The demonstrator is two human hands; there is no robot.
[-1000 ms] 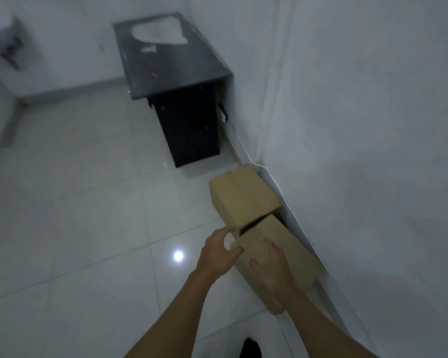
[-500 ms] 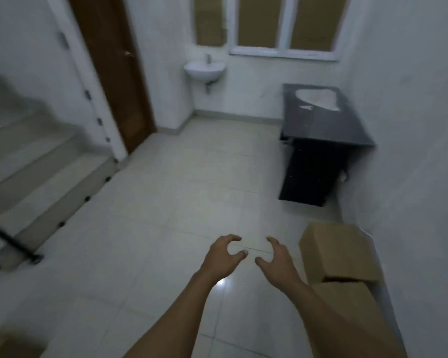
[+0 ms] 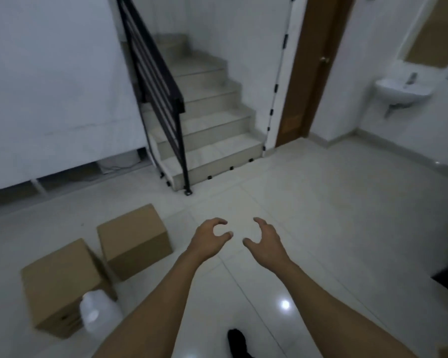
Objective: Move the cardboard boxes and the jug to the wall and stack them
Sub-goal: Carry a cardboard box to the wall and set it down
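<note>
left hand [image 3: 209,239] grip wide, empty | right hand [image 3: 265,241] grip wide, empty | boxes' writing unreadable

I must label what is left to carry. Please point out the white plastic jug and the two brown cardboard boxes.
White plastic jug [image 3: 98,315], head view, its shoulder.
Nearer brown cardboard box [image 3: 60,277], head view, top face.
Farther brown cardboard box [image 3: 131,228], head view, top face.
</note>
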